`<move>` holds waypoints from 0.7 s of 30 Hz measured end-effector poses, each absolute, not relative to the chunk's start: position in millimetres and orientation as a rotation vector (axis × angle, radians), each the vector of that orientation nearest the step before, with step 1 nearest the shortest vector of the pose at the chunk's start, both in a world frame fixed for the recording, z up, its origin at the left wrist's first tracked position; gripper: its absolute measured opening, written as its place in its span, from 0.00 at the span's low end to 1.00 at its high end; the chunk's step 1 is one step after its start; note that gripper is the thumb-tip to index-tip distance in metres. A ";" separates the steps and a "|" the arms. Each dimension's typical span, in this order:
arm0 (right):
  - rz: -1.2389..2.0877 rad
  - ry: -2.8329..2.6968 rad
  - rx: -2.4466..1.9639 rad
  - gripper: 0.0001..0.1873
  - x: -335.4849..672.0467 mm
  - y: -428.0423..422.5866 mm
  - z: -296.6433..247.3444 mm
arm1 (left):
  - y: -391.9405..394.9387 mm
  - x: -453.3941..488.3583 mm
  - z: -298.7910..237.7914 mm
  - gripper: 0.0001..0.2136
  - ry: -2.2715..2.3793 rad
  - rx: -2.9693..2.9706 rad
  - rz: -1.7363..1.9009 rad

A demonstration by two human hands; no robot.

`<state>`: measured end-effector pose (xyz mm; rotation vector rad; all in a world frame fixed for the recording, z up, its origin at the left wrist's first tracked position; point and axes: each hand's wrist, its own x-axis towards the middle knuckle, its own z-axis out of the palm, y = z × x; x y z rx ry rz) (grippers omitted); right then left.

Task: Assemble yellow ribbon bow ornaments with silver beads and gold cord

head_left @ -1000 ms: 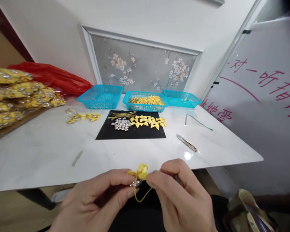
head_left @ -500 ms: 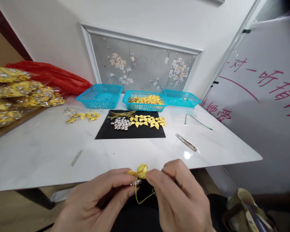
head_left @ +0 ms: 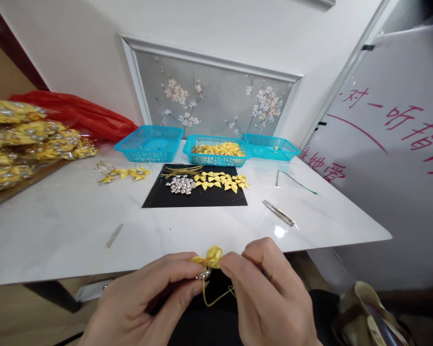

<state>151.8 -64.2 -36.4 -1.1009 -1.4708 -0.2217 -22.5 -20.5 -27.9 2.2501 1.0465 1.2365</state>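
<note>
Just off the table's front edge, my left hand (head_left: 155,293) pinches a yellow ribbon bow (head_left: 213,257) together with a small silver bell (head_left: 204,274). My right hand (head_left: 270,288) is closed at the bow's right side, thumb and forefinger pressed on its loop. A thin yellow cord (head_left: 216,302) hangs in a curve below the bow and runs toward my right fingers. On a black mat (head_left: 195,199) beyond lie silver bells (head_left: 181,185), yellow bows (head_left: 222,180) in rows and a bundle of gold cords (head_left: 182,170).
Blue baskets (head_left: 147,144) line the back; the middle one (head_left: 216,158) holds yellow bows. Finished-looking bow pieces (head_left: 126,174) lie left of the mat. Small snips (head_left: 278,212) and a green strip (head_left: 298,182) lie right. Bagged yellow pieces (head_left: 32,144) are stacked far left.
Both hands stay nearly in place. The bow has shifted very slightly to the right and down, and the cord's curve has moved a little with it.
</note>
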 end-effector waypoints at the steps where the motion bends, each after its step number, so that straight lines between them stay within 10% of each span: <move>1: -0.220 -1.470 -1.100 0.13 152.0 -64.0 -36.2 | -20.5 -22.7 -27.6 0.04 1.034 2.264 1.244; 21: -0.007 -1.559 -1.189 0.11 158.0 -69.6 -41.4 | -15.8 -30.0 -34.5 0.13 0.853 2.452 1.299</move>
